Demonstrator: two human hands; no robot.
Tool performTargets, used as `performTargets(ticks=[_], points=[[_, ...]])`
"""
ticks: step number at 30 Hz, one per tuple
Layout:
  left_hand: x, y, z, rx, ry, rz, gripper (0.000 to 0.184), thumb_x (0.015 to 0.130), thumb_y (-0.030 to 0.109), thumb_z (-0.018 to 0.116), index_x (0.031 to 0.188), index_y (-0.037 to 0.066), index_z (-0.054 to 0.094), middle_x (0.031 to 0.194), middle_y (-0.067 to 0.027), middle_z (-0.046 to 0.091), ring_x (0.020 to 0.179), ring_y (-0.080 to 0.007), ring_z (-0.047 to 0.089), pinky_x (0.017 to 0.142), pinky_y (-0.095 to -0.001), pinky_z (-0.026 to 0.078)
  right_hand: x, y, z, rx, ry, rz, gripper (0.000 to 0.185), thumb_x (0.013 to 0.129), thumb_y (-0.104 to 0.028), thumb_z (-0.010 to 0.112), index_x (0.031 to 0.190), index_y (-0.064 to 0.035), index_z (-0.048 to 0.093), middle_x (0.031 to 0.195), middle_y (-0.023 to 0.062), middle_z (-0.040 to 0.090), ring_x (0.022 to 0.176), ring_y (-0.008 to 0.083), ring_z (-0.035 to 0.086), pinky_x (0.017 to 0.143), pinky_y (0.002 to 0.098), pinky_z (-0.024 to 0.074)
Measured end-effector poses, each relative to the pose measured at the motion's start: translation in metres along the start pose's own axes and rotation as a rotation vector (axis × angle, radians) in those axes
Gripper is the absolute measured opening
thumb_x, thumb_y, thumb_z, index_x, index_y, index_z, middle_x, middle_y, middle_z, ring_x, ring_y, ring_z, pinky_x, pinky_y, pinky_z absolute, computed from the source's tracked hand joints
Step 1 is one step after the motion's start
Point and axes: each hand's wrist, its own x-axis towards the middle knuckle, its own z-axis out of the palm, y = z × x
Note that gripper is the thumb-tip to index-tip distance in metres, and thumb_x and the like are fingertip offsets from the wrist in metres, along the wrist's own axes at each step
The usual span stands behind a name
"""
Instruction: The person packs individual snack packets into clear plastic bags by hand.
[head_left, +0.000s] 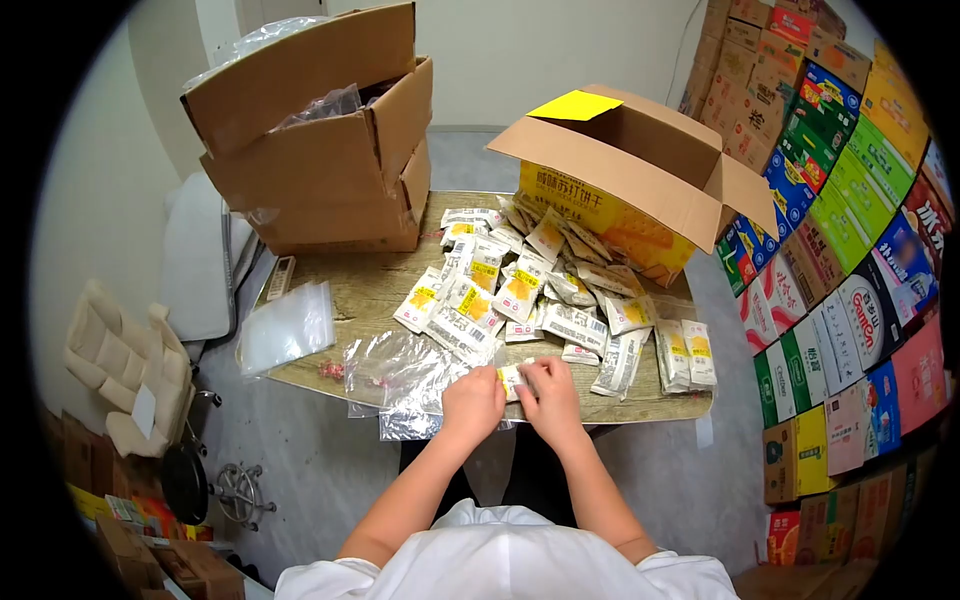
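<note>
At the table's front edge, my left hand point(474, 404) and my right hand point(549, 400) are closed on a small white and yellow packet point(511, 381) between them. Just beyond them lies a loose heap of similar white and yellow packets point(522, 285). Crumpled clear plastic bags point(405, 368) lie beside my left hand, partly over the table edge. Two packets point(686, 355) lie side by side at the right of the table, apart from my hands.
An open yellow-printed carton point(610, 210) stands behind the heap. Large brown boxes point(320, 180) are at the back left. Flat clear bags point(288, 330) lie on the left of the wooden table point(372, 283). Stacked cartons point(840, 250) line the right; a beige chair point(130, 365) is left.
</note>
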Motion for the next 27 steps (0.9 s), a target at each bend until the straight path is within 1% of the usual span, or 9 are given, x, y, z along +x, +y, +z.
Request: performTargets(ticks=[3, 5, 6, 7, 9, 15, 19, 22, 27], points=[[-0.003, -0.002, -0.004, -0.138, 0.041, -0.037, 0.013, 0.083, 0.014, 0.056, 0.076, 0.003, 0.056, 0.071, -0.0166, 0.059, 0.066, -0.0364, 0.060, 0.060, -0.0446, 0.046, 0.001, 0.006, -0.006, 0.048, 0.115, 0.203, 0.026, 0.076, -0.010, 0.067, 0.101, -0.0056, 0.061, 0.089, 0.0110, 0.057, 0.086, 0.0313, 0.057, 0.075, 0.0397, 0.0461], [-0.005, 0.001, -0.007, -0.159, 0.043, -0.043, 0.013, 0.083, 0.013, 0.056, 0.076, 0.003, 0.056, 0.071, -0.0169, 0.059, 0.066, -0.0366, 0.059, 0.059, -0.0446, 0.046, 0.001, 0.014, -0.008, 0.210, -0.099, 0.400, 0.031, 0.079, -0.008, 0.064, 0.109, -0.0024, 0.056, 0.079, 0.0133, 0.059, 0.071, 0.0321, 0.060, 0.067, 0.0382, 0.0482], [-0.005, 0.001, -0.008, -0.179, 0.045, -0.052, 0.013, 0.083, 0.013, 0.056, 0.076, 0.002, 0.056, 0.070, -0.0171, 0.059, 0.067, -0.0369, 0.059, 0.059, -0.0446, 0.045, 0.002, 0.015, -0.008, 0.265, -0.081, 0.372, 0.027, 0.080, -0.006, 0.064, 0.106, 0.0006, 0.058, 0.071, 0.0075, 0.059, 0.057, 0.0164, 0.059, 0.055, 0.0278, 0.0487], [-0.007, 0.001, -0.006, -0.178, 0.046, -0.051, 0.013, 0.083, 0.013, 0.056, 0.076, 0.002, 0.056, 0.070, -0.0171, 0.059, 0.067, -0.0369, 0.059, 0.059, -0.0446, 0.045, 0.002, 0.015, -0.008, 0.266, -0.081, 0.371, 0.027, 0.080, -0.006, 0.064, 0.106, 0.0006, 0.058, 0.071, 0.0075, 0.059, 0.057, 0.0164, 0.059, 0.055, 0.0278, 0.0487], [-0.008, 0.000, -0.002, -0.212, 0.070, -0.052, 0.014, 0.084, 0.014, 0.056, 0.076, 0.002, 0.055, 0.070, -0.0172, 0.059, 0.066, -0.0371, 0.059, 0.059, -0.0444, 0.045, 0.003, 0.015, -0.007, 0.900, -0.251, 0.646, 0.022, 0.081, 0.000, 0.061, 0.103, 0.0002, 0.057, 0.073, 0.0040, 0.061, 0.058, 0.0133, 0.060, 0.055, 0.0258, 0.0494], [-0.007, -0.005, -0.003, -0.312, 0.025, -0.037, 0.014, 0.084, 0.013, 0.057, 0.078, 0.001, 0.056, 0.070, -0.0184, 0.060, 0.065, -0.0366, 0.059, 0.058, -0.0431, 0.045, -0.001, 0.012, 0.015, 0.912, -0.351, 0.557, 0.011, 0.083, 0.004, 0.057, 0.093, 0.0042, 0.062, 0.081, 0.0057, 0.064, 0.066, 0.0102, 0.063, 0.061, 0.0234, 0.0524], [-0.007, 0.000, -0.008, -0.346, -0.020, -0.055, 0.015, 0.085, 0.014, 0.057, 0.080, 0.000, 0.056, 0.070, -0.0188, 0.060, 0.063, -0.0354, 0.060, 0.057, -0.0407, 0.045, 0.003, 0.004, 0.023, 1.018, -0.369, 0.541, 0.016, 0.086, 0.002, 0.055, 0.099, 0.0043, 0.064, 0.087, 0.0065, 0.066, 0.072, 0.0099, 0.062, 0.064, 0.0232, 0.0517], [-0.007, 0.001, -0.011, -0.388, -0.002, -0.036, 0.016, 0.086, 0.014, 0.057, 0.082, -0.001, 0.057, 0.067, -0.0176, 0.059, 0.059, -0.0300, 0.059, 0.055, -0.0366, 0.045, 0.008, -0.005, 0.020, 1.042, -0.385, 0.624, 0.019, 0.086, 0.002, 0.054, 0.101, 0.0040, 0.065, 0.090, 0.0061, 0.066, 0.075, 0.0090, 0.061, 0.065, 0.0220, 0.0496], [-0.005, -0.002, -0.008, -0.742, -0.060, -0.191, 0.013, 0.090, 0.010, 0.054, 0.083, 0.000, 0.057, 0.066, -0.0020, 0.056, 0.058, -0.0086, 0.052, 0.052, -0.0254, 0.041, 0.011, -0.022, 0.028, 1.083, -0.326, 0.581, 0.017, 0.087, 0.002, 0.051, 0.098, 0.0012, 0.064, 0.091, 0.0015, 0.063, 0.078, 0.0070, 0.056, 0.067, 0.0210, 0.0455]])
